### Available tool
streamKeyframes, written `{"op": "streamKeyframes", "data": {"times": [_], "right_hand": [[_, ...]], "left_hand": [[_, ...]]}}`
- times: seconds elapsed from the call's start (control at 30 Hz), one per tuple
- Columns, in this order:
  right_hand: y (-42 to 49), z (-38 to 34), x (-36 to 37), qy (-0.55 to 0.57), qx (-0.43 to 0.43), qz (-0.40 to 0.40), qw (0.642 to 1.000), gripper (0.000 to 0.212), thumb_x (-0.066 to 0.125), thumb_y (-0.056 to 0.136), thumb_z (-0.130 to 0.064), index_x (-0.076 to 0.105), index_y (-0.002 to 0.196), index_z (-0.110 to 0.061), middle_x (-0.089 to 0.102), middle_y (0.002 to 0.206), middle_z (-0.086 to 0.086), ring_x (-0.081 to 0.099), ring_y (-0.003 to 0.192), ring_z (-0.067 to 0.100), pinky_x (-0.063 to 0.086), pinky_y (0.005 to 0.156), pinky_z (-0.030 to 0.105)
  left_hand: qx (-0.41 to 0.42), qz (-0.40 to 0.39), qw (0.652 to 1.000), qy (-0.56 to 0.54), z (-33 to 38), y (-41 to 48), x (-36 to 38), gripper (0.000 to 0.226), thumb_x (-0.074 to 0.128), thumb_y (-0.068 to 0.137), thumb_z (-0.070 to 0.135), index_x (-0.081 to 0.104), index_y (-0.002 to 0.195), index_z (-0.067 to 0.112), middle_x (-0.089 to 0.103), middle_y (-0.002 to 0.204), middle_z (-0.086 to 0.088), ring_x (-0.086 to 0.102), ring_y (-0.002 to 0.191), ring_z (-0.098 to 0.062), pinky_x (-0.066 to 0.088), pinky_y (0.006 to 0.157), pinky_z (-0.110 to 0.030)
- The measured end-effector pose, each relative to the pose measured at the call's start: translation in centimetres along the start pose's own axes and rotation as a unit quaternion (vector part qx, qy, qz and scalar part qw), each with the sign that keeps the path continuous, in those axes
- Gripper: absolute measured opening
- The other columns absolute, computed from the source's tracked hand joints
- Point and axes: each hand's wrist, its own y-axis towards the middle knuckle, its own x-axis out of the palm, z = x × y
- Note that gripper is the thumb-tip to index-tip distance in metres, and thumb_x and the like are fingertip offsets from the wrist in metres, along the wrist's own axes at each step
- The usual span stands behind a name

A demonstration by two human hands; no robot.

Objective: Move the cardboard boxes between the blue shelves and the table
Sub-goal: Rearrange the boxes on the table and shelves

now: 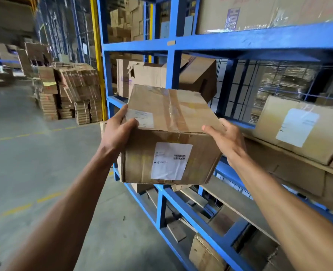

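Shelving (230, 41) of blue steel fills the right half of the view, its bays stocked with cartons: a labelled carton (302, 130) on the right-hand shelf, a torn carton (146, 79) in the middle bay. In front of that bay, clear of every shelf, a taped cardboard box (171, 114) is held in the air, a white barcode label (170, 161) on its near face. The left hand (116, 132) grips its upper left corner, thumb over the top. The right hand (224, 137) lies against its right side, fingers straight and spread. Judged step: a carry between shelf and table, direction not determinable. With no table in view, the next move calls for a firmer right-hand hold before any turn or lift.
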Motion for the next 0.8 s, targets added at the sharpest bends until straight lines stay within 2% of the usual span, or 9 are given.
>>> {"op": "streamKeyframes", "data": {"times": [0.1, 0.2, 0.27, 0.37, 0.43, 0.57, 0.63, 0.7, 0.8], "right_hand": [[0.7, -0.1, -1.3, -0.034, -0.013, 0.022, 0.999, 0.042, 0.077, 0.076, -0.051, 0.064, 0.111, -0.033, 0.071, 0.100, -0.014, 0.066, 0.087, 0.008, 0.048, 0.068, 0.025], [1.5, -0.1, -3.2, -0.042, -0.021, 0.045, 0.998, 0.049, 0.074, 0.068, -0.058, 0.064, 0.106, -0.029, 0.071, 0.096, -0.015, 0.066, 0.088, 0.009, 0.050, 0.069, 0.027], [2.2, 0.2, -4.6, -0.057, -0.024, 0.062, 0.996, 0.062, 0.070, 0.062, -0.065, 0.066, 0.111, -0.027, 0.073, 0.097, -0.012, 0.068, 0.088, 0.012, 0.049, 0.065, 0.026], [3.4, 1.0, -6.9, -0.077, -0.017, 0.083, 0.993, 0.052, 0.073, 0.071, -0.058, 0.066, 0.111, -0.025, 0.071, 0.096, -0.010, 0.066, 0.086, 0.011, 0.042, 0.060, 0.022], [4.3, 1.5, -8.6, -0.094, -0.012, 0.094, 0.991, 0.039, 0.076, 0.081, -0.045, 0.064, 0.114, -0.029, 0.066, 0.096, -0.011, 0.062, 0.083, 0.008, 0.039, 0.058, 0.014], [6.7, 2.7, -11.3, -0.088, -0.007, 0.116, 0.989, 0.049, 0.075, 0.087, -0.031, 0.062, 0.131, -0.015, 0.058, 0.098, -0.009, 0.049, 0.085, 0.006, 0.034, 0.052, 0.000], [8.4, 4.1, -12.2, -0.088, -0.002, 0.131, 0.988, 0.054, 0.076, 0.087, -0.032, 0.060, 0.134, -0.013, 0.066, 0.112, -0.001, 0.047, 0.090, 0.007, 0.033, 0.058, 0.007], [10.3, 5.4, -12.7, -0.085, 0.002, 0.152, 0.985, 0.067, 0.077, 0.084, -0.038, 0.053, 0.142, -0.014, 0.064, 0.131, 0.004, 0.055, 0.105, 0.011, 0.036, 0.080, 0.014], [13.0, 7.4, -13.4, -0.070, 0.026, 0.178, 0.981, 0.086, 0.079, 0.078, -0.048, 0.044, 0.150, -0.017, 0.057, 0.144, 0.005, 0.053, 0.130, 0.020, 0.041, 0.104, 0.027]], "left_hand": [[0.001, 0.000, 1.000, -0.023, -0.6, 0.7, 1.5, 0.044, 0.056, 0.091, 0.006, 0.054, 0.121, 0.038, 0.070, 0.085, 0.034, 0.065, 0.085, 0.013, 0.046, 0.073, -0.006], [-0.007, -0.009, 0.999, -0.045, -1.0, 1.6, 3.8, 0.053, 0.060, 0.089, 0.014, 0.051, 0.140, 0.026, 0.067, 0.101, 0.027, 0.065, 0.098, 0.006, 0.048, 0.089, -0.014], [-0.003, -0.025, 0.998, -0.064, -1.0, 2.3, 5.8, 0.052, 0.056, 0.094, 0.007, 0.048, 0.141, 0.027, 0.065, 0.104, 0.023, 0.064, 0.095, 0.009, 0.046, 0.083, -0.008], [0.010, -0.042, 0.997, -0.069, -1.0, 3.7, 9.4, 0.051, 0.050, 0.097, 0.001, 0.039, 0.133, 0.035, 0.057, 0.103, 0.024, 0.058, 0.084, 0.024, 0.042, 0.073, 0.002], [0.006, -0.064, 0.995, -0.070, -1.0, 4.8, 11.6, 0.048, 0.050, 0.098, 0.003, 0.043, 0.131, 0.038, 0.057, 0.106, 0.024, 0.061, 0.097, 0.013, 0.044, 0.088, -0.006], [-0.004, -0.103, 0.992, -0.068, -1.0, 7.8, 15.7, 0.059, 0.054, 0.098, 0.011, 0.035, 0.153, 0.016, 0.053, 0.130, 0.007, 0.051, 0.125, -0.016, 0.037, 0.113, -0.031], [0.004, -0.115, 0.992, -0.052, -0.7, 9.5, 17.7, 0.067, 0.059, 0.093, 0.021, 0.034, 0.155, 0.017, 0.049, 0.141, 0.006, 0.049, 0.128, -0.015, 0.034, 0.115, -0.031], [0.011, -0.128, 0.991, -0.037, -0.5, 11.5, 19.6, 0.076, 0.059, 0.084, 0.032, 0.035, 0.155, 0.019, 0.049, 0.148, 0.001, 0.049, 0.130, -0.017, 0.034, 0.117, -0.037], [0.025, -0.149, 0.988, -0.038, -1.0, 14.1, 22.4, 0.067, 0.058, 0.093, 0.022, 0.033, 0.155, 0.017, 0.050, 0.146, 0.000, 0.053, 0.125, -0.015, 0.036, 0.115, -0.032]]}}
